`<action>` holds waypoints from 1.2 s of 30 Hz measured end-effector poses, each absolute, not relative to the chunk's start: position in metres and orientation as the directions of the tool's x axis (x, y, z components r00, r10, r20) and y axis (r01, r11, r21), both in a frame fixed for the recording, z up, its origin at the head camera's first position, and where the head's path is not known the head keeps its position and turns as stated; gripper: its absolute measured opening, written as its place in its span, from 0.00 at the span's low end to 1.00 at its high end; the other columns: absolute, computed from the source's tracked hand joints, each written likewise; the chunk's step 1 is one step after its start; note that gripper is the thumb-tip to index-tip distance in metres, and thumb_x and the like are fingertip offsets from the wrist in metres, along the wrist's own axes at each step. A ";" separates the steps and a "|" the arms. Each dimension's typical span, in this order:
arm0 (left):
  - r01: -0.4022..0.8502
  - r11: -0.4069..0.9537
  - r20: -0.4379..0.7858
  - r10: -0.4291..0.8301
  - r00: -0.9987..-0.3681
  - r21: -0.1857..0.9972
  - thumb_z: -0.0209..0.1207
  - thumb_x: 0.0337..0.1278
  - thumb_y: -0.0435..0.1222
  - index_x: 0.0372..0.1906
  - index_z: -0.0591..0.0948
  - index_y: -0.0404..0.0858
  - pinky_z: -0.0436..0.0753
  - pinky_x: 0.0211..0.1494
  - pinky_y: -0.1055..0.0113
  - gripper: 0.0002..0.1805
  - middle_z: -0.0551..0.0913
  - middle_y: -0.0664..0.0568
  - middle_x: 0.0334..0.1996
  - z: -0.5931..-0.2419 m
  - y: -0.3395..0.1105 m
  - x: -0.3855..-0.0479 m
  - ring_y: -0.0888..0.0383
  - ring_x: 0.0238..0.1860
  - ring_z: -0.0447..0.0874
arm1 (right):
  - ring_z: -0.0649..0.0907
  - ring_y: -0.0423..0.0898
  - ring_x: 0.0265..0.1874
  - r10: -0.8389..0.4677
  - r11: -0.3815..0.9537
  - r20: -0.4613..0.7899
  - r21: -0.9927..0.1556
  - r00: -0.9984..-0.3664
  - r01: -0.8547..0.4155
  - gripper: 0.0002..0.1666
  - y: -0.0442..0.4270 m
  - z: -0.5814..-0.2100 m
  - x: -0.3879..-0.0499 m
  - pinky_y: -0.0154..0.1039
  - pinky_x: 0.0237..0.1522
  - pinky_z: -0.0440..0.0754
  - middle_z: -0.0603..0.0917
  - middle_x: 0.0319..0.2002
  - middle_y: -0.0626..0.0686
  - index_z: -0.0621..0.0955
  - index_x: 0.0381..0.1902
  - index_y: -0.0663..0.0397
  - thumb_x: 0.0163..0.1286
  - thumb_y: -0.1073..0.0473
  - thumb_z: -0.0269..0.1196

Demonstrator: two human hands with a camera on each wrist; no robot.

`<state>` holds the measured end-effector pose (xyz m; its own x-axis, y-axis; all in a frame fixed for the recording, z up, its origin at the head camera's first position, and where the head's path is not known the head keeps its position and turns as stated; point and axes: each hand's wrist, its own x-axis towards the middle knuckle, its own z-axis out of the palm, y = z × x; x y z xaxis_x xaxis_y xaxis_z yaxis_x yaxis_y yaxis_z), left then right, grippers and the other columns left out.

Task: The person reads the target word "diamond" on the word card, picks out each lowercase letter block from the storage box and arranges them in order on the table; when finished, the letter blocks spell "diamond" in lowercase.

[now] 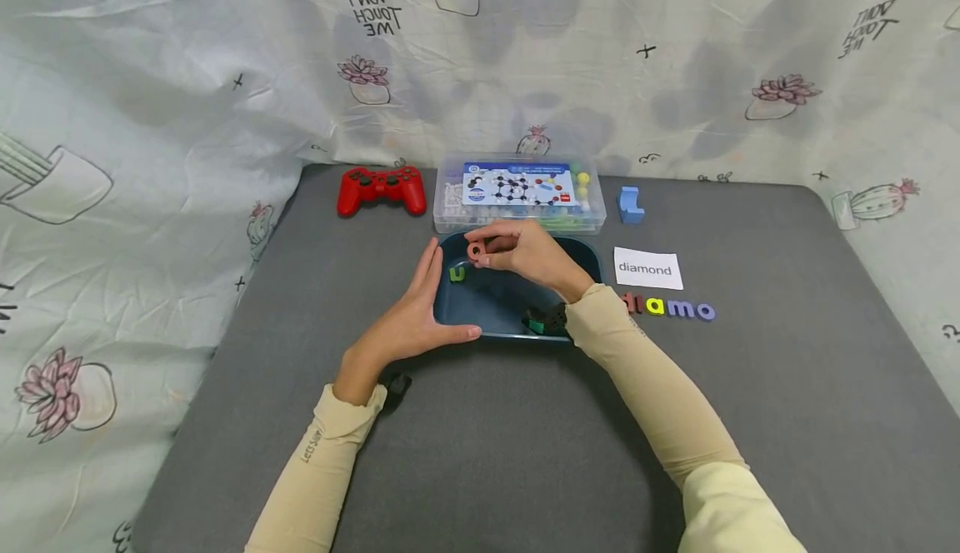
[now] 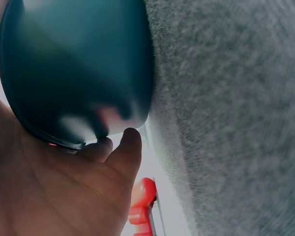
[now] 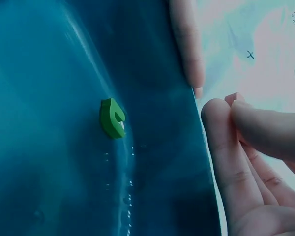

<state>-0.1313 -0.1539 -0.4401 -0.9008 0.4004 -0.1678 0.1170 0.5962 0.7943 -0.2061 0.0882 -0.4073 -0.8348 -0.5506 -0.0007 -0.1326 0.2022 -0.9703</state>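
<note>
1. The pinkish piece with a round hole [image 1: 476,251] was in my right hand [image 1: 534,253], clamped between thumb and fingertips, raised near the tray's far left corner (which letter it was, if one, I couldn't tell).
2. Below it, inside the dark blue tray [image 1: 495,303], sat a green letter [image 1: 457,274], close to the left wall.
3. My left hand [image 1: 408,324] had its thumb and fingers spread apart, the fingers straight against the tray's left side, the thumb along its near rim.
4. Right of the tray lay a row of coloured letters [image 1: 655,306] reading "diamo", the first partly behind my sleeve, and above them a white card [image 1: 648,269] printed "diamond".
5. Behind the tray stood a clear plastic box [image 1: 517,191], between a red game controller [image 1: 382,190] and a blue block [image 1: 631,206].
6. All rested on a grey table [image 1: 480,445].
</note>
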 end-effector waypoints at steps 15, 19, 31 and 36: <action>0.118 0.595 -0.160 0.393 -0.905 0.795 0.74 0.57 0.58 0.88 0.31 0.47 0.54 0.80 0.35 0.73 0.21 0.65 0.85 -0.441 -0.155 -0.131 0.50 0.86 0.31 | 0.89 0.54 0.49 -0.482 0.172 -0.002 -0.981 -0.876 -0.093 0.23 0.105 -0.384 -0.199 0.50 0.57 0.86 0.89 0.53 0.57 0.85 0.63 0.61 0.72 0.64 0.73; 0.121 0.599 -0.159 0.392 -0.906 0.791 0.74 0.56 0.59 0.88 0.31 0.47 0.54 0.80 0.35 0.73 0.22 0.64 0.85 -0.440 -0.155 -0.131 0.49 0.86 0.31 | 0.89 0.53 0.49 -0.452 0.188 -0.016 -0.979 -0.892 -0.078 0.24 0.117 -0.377 -0.195 0.49 0.58 0.86 0.89 0.53 0.58 0.85 0.64 0.59 0.72 0.61 0.74; 0.134 0.603 -0.151 0.398 -0.905 0.786 0.74 0.56 0.58 0.88 0.31 0.48 0.57 0.79 0.35 0.73 0.23 0.59 0.86 -0.440 -0.156 -0.130 0.47 0.86 0.33 | 0.89 0.50 0.51 -0.343 0.294 -0.043 -0.954 -0.938 -0.064 0.23 0.165 -0.361 -0.178 0.43 0.57 0.86 0.89 0.53 0.57 0.86 0.64 0.55 0.74 0.59 0.73; 0.132 0.596 -0.151 0.402 -0.903 0.792 0.74 0.56 0.58 0.88 0.32 0.48 0.57 0.79 0.35 0.73 0.23 0.61 0.86 -0.441 -0.155 -0.132 0.48 0.86 0.33 | 0.89 0.48 0.50 -0.315 0.350 -0.030 -0.933 -0.949 -0.086 0.24 0.185 -0.360 -0.169 0.39 0.55 0.86 0.91 0.51 0.56 0.84 0.66 0.58 0.75 0.59 0.72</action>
<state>-0.1317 -0.1551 -0.4411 -0.9030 0.4020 -0.1515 0.1324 0.5960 0.7920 -0.1690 0.1854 -0.3598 -0.9487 -0.3148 -0.0303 -0.0863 0.3499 -0.9328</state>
